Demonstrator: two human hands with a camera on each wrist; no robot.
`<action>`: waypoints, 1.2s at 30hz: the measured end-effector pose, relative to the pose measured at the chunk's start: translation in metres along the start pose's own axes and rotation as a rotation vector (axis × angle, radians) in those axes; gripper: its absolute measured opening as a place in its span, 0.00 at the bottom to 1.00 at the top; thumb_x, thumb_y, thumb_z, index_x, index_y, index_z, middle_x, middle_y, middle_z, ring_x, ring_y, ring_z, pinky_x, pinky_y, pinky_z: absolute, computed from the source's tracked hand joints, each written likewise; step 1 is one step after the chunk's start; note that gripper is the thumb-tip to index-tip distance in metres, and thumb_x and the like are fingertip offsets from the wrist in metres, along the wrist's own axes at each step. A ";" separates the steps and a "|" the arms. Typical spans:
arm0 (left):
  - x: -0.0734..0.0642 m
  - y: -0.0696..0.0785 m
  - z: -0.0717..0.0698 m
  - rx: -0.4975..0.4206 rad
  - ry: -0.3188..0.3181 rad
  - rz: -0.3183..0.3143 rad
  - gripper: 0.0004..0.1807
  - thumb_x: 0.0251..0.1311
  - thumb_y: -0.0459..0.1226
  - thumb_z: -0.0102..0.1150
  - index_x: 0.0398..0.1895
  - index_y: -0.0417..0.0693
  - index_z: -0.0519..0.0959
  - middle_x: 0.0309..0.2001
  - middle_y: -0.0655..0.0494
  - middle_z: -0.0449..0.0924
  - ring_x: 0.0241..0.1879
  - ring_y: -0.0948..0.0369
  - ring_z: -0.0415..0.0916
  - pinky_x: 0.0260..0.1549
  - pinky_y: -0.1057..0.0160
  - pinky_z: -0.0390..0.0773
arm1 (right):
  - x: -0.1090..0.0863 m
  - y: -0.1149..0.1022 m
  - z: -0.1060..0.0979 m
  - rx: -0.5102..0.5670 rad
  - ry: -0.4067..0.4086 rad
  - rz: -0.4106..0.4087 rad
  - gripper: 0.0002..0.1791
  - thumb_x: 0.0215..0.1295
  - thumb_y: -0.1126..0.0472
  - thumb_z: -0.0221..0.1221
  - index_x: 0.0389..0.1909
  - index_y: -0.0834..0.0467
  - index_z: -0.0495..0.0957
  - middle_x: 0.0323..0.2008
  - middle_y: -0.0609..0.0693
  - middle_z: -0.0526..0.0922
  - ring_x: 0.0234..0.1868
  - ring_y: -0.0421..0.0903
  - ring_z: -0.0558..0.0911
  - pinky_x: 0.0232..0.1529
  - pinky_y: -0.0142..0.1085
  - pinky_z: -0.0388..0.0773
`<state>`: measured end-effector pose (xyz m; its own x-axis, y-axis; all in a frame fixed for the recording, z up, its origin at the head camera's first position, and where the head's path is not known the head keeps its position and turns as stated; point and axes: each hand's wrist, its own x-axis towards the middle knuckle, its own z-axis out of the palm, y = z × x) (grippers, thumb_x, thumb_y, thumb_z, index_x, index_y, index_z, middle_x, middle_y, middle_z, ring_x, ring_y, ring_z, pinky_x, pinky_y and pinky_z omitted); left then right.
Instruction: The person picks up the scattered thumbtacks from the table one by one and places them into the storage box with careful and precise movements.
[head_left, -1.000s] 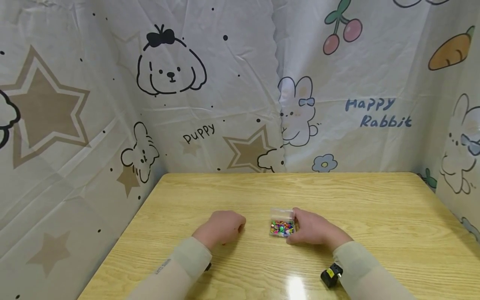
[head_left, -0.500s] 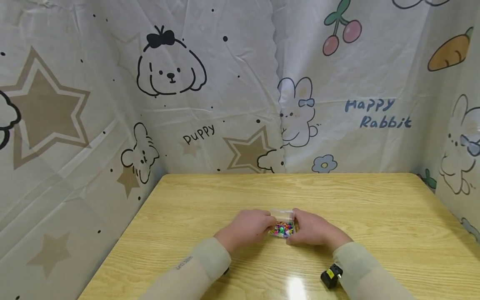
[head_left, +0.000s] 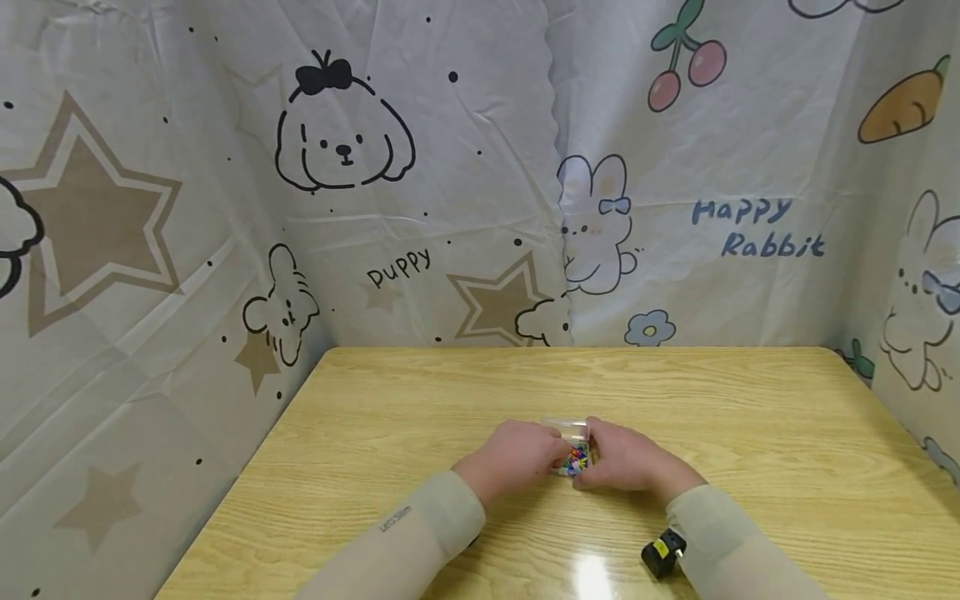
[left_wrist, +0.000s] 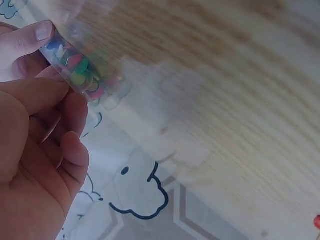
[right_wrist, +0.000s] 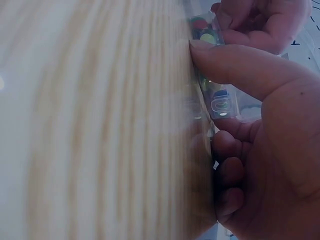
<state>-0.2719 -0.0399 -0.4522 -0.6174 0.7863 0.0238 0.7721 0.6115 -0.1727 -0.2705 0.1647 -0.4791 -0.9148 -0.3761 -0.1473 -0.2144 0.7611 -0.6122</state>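
Observation:
A small clear plastic box [head_left: 566, 474] sits on the table with its lid [head_left: 567, 429] raised at the back. Small bright-coloured pieces [head_left: 576, 459] fill it. My right hand [head_left: 626, 456] grips the box at its right end, thumb along the front wall and fingers behind. From the left, my left hand [head_left: 517, 454] reaches over the box with curled fingers; its thumb and fingertips are in among the pieces and hide part of them. I cannot tell whether they pinch one. In the left wrist view a tiny red piece [left_wrist: 318, 222] shows at the right edge.
The wooden table [head_left: 420, 383] is bounded by a hanging cloth [head_left: 480, 192] printed with cartoon animals and stars. A black device [head_left: 662, 552] is strapped to my right wrist, below the sleeve.
My left hand has moved right, from the table beside the box to over its left part, covering some of the pieces. My right hand and the box have stayed put.

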 end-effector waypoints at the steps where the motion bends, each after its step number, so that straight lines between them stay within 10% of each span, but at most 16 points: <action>1: 0.000 0.000 -0.001 0.004 -0.007 0.001 0.10 0.66 0.38 0.65 0.28 0.61 0.77 0.25 0.69 0.68 0.23 0.70 0.63 0.24 0.70 0.67 | 0.000 0.000 0.000 -0.001 0.000 -0.001 0.32 0.46 0.47 0.77 0.49 0.49 0.73 0.38 0.44 0.77 0.37 0.46 0.74 0.41 0.45 0.72; 15: -0.040 -0.035 -0.015 -0.114 0.023 -0.074 0.07 0.65 0.33 0.62 0.35 0.58 0.82 0.33 0.67 0.79 0.30 0.69 0.74 0.30 0.67 0.76 | 0.002 0.003 0.002 0.014 -0.006 0.010 0.35 0.46 0.46 0.77 0.53 0.51 0.72 0.40 0.43 0.79 0.38 0.44 0.76 0.48 0.48 0.75; 26: -0.094 -0.066 -0.017 -0.281 -0.187 -0.270 0.11 0.65 0.34 0.62 0.27 0.57 0.75 0.23 0.68 0.73 0.23 0.68 0.69 0.28 0.63 0.72 | 0.001 0.001 0.001 0.001 -0.010 0.008 0.35 0.47 0.46 0.77 0.53 0.52 0.72 0.41 0.43 0.79 0.39 0.43 0.76 0.51 0.49 0.75; 36: -0.107 -0.063 -0.005 -0.323 -0.256 -0.338 0.14 0.65 0.30 0.58 0.24 0.55 0.71 0.21 0.62 0.68 0.22 0.63 0.60 0.26 0.61 0.65 | 0.001 -0.001 0.001 -0.009 -0.002 0.016 0.35 0.47 0.46 0.77 0.53 0.52 0.72 0.41 0.43 0.79 0.40 0.43 0.76 0.51 0.49 0.75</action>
<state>-0.2536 -0.1618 -0.4389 -0.8257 0.5185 -0.2222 0.5056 0.8549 0.1163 -0.2704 0.1629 -0.4797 -0.9174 -0.3651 -0.1582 -0.2031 0.7716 -0.6028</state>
